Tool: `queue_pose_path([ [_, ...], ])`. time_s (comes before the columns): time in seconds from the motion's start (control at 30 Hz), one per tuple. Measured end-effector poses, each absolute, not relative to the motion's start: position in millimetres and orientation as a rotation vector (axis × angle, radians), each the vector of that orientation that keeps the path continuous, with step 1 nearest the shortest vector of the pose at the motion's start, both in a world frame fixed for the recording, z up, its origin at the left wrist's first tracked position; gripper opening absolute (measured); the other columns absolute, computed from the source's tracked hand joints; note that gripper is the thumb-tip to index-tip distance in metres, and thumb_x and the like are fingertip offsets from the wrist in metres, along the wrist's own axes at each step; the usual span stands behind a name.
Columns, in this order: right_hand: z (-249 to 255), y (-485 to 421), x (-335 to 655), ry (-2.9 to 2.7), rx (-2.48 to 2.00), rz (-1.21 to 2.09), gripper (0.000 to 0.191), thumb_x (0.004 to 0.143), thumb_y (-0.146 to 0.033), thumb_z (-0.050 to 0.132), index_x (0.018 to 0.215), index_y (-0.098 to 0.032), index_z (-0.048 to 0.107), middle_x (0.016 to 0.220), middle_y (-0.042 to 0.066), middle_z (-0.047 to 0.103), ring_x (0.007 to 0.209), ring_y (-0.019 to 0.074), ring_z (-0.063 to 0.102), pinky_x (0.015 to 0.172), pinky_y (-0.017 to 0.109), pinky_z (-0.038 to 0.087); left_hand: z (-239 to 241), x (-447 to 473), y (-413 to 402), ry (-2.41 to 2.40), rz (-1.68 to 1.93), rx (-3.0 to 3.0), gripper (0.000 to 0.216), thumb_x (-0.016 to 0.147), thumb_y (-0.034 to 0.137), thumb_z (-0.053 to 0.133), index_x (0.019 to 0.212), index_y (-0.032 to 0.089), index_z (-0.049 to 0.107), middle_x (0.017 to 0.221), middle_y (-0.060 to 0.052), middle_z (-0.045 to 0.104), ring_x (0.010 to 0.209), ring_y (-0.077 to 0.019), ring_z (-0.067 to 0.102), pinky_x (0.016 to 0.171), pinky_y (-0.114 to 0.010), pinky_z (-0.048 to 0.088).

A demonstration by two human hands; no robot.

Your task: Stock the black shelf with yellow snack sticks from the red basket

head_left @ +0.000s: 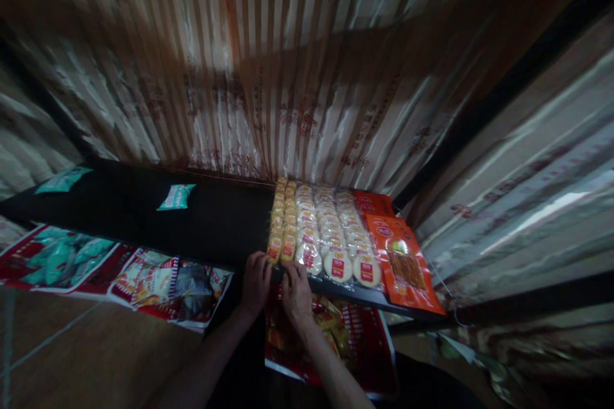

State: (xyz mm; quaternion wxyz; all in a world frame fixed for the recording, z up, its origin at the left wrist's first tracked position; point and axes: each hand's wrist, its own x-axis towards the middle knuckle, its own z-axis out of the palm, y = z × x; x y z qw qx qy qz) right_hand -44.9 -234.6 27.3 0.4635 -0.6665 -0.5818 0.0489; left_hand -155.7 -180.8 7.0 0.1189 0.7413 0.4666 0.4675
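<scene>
Broadly, the space beyond the hands is closed off by pleated, striped sheeting (297,64), on which reddish marks are printed. Below it, a long black shelf (129,217) is stretched to both sides of the fingers, farther to the left than to the right. Beneath the right forearm a red carton (374,348) is set, filled with shiny packets that are only dimly seen; low to the left of the hands, a carton of pale and dark bags (158,311) is placed, and farther left a carton of teal bags (13,257). Just right of the grip, three rows of round white crackers (330,230) in clear wrap are laid, and beyond these, flat orange packets (401,262) are lined up at the shelf's right end. Straight ahead of the fingers, two narrow rows of yellow packets (282,220) are ranged from back to front; their near ends are met by the left hand (258,276) and the right hand (296,287), held close together with fingers bent. Whether anything is pinched cannot be told. Well left of the grip, two loose teal packets (176,197) are left lying, well apart.
</scene>
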Motion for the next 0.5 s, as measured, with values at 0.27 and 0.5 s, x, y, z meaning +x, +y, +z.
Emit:
queue_pose_path([
  [0.27, 31.5, -241.8, -46.5, -1.452, -1.581, 0.125, 0.032, 0.083, -0.010, 0.038, 0.100, -0.018, 0.064, 0.096, 0.009, 0.059, 0.094, 0.0174, 0.058, 0.087, 0.035, 0.051, 13.6, -159.6, -183.1, 1.389, 1.394, 2.215, 0.016, 0.087, 0.020, 0.043, 0.093, 0.019, 0.057, 0.093, -0.007, 0.056, 0.090, -0.0190, 0.056, 0.081, -0.036, 0.051],
  [0.5, 27.8, -271.1, -49.2, -1.569, -1.494, 0.186, 0.032, 0.083, -0.009, 0.035, 0.084, -0.019, 0.066, 0.083, 0.006, 0.062, 0.079, 0.0145, 0.060, 0.073, 0.027, 0.053, 21.4, -161.2, -209.3, 1.196, 1.318, 2.344, 0.023, 0.087, 0.014, 0.037, 0.094, 0.019, 0.058, 0.092, -0.006, 0.059, 0.089, -0.0172, 0.058, 0.081, -0.032, 0.051],
])
